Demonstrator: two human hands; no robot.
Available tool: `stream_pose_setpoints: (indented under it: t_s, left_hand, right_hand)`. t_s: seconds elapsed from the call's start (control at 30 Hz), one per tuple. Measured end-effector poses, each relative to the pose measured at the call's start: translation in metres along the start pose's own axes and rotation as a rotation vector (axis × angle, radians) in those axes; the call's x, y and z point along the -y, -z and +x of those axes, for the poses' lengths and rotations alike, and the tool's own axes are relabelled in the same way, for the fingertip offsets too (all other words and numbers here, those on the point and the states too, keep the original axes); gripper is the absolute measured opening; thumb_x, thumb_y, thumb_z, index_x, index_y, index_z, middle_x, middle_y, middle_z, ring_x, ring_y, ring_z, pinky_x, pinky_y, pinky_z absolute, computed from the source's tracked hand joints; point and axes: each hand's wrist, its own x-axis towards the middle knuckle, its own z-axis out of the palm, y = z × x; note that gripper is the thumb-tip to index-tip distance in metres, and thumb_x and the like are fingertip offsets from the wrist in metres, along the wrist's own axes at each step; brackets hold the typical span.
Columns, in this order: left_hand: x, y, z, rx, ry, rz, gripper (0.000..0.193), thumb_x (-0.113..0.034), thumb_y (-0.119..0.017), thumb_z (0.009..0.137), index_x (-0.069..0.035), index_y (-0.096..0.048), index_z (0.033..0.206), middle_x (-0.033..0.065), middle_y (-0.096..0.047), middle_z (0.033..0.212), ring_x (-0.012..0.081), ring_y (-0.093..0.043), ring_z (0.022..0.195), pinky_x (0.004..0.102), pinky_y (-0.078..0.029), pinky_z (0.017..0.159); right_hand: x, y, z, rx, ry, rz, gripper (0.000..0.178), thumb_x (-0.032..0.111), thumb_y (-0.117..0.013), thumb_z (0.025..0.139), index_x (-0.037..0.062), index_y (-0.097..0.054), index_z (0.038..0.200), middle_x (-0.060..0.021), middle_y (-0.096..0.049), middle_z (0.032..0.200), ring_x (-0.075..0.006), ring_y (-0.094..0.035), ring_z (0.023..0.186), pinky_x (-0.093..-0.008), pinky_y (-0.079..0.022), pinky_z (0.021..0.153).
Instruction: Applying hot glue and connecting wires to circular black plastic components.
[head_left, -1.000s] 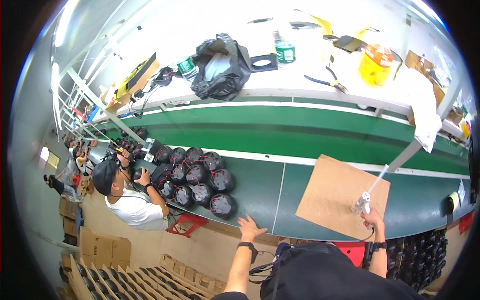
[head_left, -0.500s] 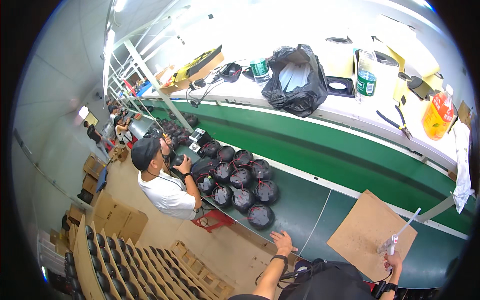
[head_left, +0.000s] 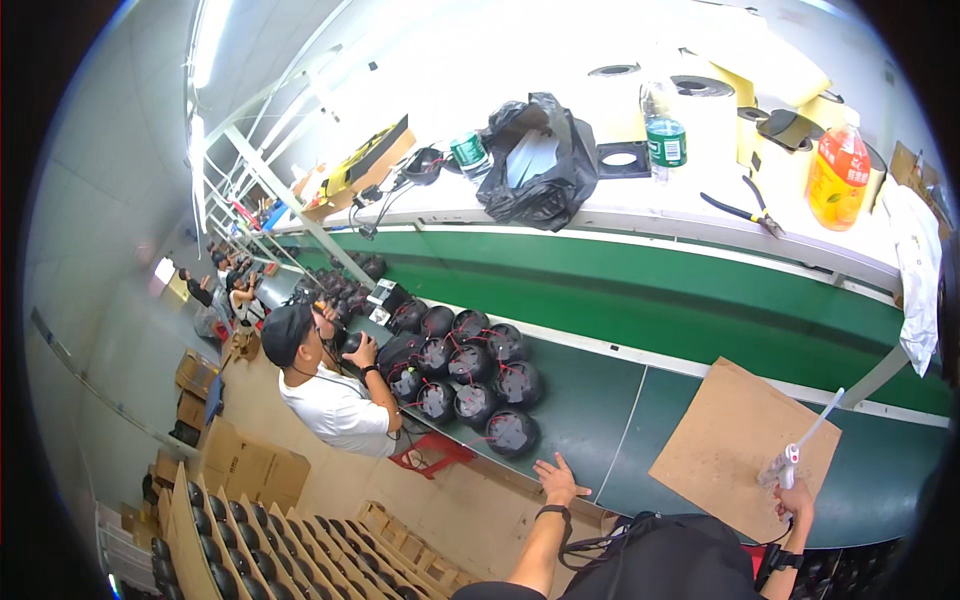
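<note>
Green workbench (head_left: 592,405), white nozzled tool (head_left: 792,456), projecting beyond right grip (head_left: 797,498)

A pale grey wall (head_left: 100,290), bent by the lens, runs along the left of a long room, where tube lights (head_left: 210,45) glow overhead and a small bright rectangle (head_left: 165,268), perhaps a window, shows far off. A long workbench (head_left: 580,415) with a dark green top stretches below a brightly lit white shelf (head_left: 640,203) on pale metal posts (head_left: 300,206). Beside it, a red stool (head_left: 448,452) stands on the beige floor (head_left: 500,515).
</note>
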Motion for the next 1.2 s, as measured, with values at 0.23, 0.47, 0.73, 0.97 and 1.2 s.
stream_pose_setpoints:
  t_s: [0.23, 0.47, 0.73, 0.97, 1.2]
  left_hand:
    - [-0.001, 0.005, -0.005, 0.013, 0.004, -0.012, 0.147, -0.06, -0.087, 0.049, -0.004, 0.002, 0.152, 0.0447, -0.002, 0.147, 0.0566, -0.008, 0.139, 0.0519, -0.028, 0.112]
    - [0.0, 0.001, -0.005, 0.005, 0.013, 0.006, 0.145, -0.06, -0.087, 0.05, -0.004, 0.0, 0.152, 0.0442, -0.004, 0.147, 0.0564, -0.01, 0.139, 0.0521, -0.03, 0.111]
    - [-0.003, 0.006, -0.004, -0.008, 0.024, 0.017, 0.145, -0.059, -0.088, 0.05, -0.005, -0.001, 0.152, 0.0435, -0.005, 0.147, 0.0557, -0.012, 0.139, 0.0504, -0.031, 0.111]
    - [-0.005, 0.008, -0.006, 0.014, 0.044, 0.012, 0.146, -0.059, -0.088, 0.049, -0.006, 0.0, 0.152, 0.0428, -0.004, 0.148, 0.055, -0.01, 0.14, 0.0486, -0.029, 0.112]
    - [0.001, 0.0, -0.002, -0.001, 0.042, -0.002, 0.146, -0.058, -0.088, 0.049, -0.007, 0.0, 0.153, 0.0432, -0.004, 0.148, 0.0554, -0.009, 0.14, 0.0487, -0.027, 0.113]
  right_hand:
    - [0.012, 0.004, -0.01, 0.029, 0.031, -0.035, 0.013, 0.002, -0.061, 0.079, -0.0026, -0.053, 0.088, -0.0119, -0.057, 0.06, -0.0223, -0.061, 0.044, -0.0358, -0.046, 0.033]
    - [0.02, 0.01, -0.001, 0.061, 0.015, -0.127, 0.014, 0.003, -0.063, 0.08, -0.006, -0.055, 0.086, -0.0156, -0.059, 0.061, -0.024, -0.062, 0.045, -0.0374, -0.048, 0.034]
    - [0.034, -0.004, -0.007, 0.023, -0.016, -0.173, 0.016, 0.003, -0.063, 0.08, -0.0108, -0.058, 0.087, -0.016, -0.061, 0.061, -0.023, -0.062, 0.045, -0.0359, -0.048, 0.036]
    - [0.045, -0.005, -0.014, 0.022, -0.039, -0.249, 0.017, 0.003, -0.063, 0.08, -0.0093, -0.058, 0.09, -0.0159, -0.062, 0.061, -0.0223, -0.061, 0.044, -0.0357, -0.048, 0.036]
    - [0.054, -0.002, -0.02, 0.048, -0.045, -0.316, 0.017, 0.005, -0.065, 0.079, -0.0062, -0.059, 0.09, -0.0136, -0.061, 0.06, -0.0207, -0.06, 0.045, -0.0348, -0.047, 0.038]
